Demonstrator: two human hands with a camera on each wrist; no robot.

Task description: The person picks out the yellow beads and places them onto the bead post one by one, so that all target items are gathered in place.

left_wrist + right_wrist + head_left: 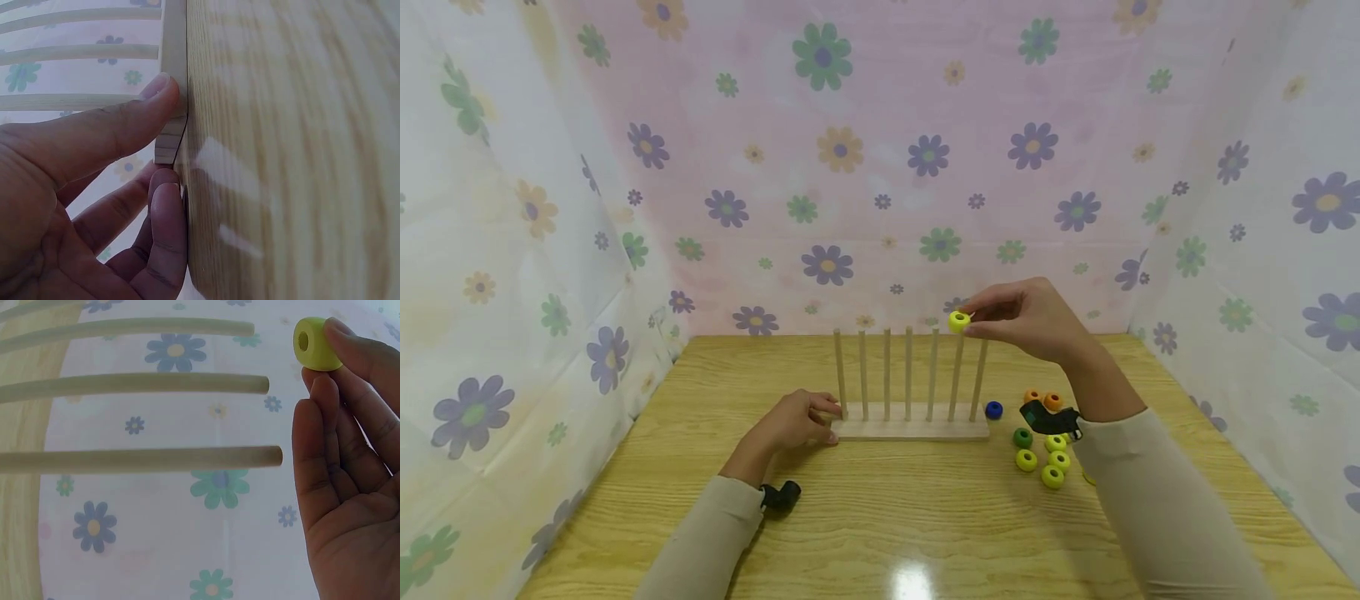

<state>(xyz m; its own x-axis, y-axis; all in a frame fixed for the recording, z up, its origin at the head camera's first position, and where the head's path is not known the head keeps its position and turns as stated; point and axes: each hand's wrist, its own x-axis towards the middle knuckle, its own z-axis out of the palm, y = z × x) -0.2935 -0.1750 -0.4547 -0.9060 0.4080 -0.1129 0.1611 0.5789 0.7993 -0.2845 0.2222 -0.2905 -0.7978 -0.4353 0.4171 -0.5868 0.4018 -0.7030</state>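
A wooden peg rack [910, 428], a flat base with several upright bare dowels, stands on the table. My left hand [796, 418] grips the base's left end; in the left wrist view the thumb [140, 119] lies on the base and the fingers curl at its end. My right hand [1030, 318] is raised above the rack's right side. Between thumb and fingertips it pinches a yellow bead [959, 322] with a hole through it. The right wrist view shows that bead [317, 345] beyond the dowel tips, apart from them.
Right of the rack lie a blue bead [994, 409], a green bead [1022, 437], orange beads [1053, 402] and several yellow beads [1052, 477]. The right forearm partly covers this group. Flowered cloth [880, 167] hangs behind and at both sides of the wooden table [880, 508].
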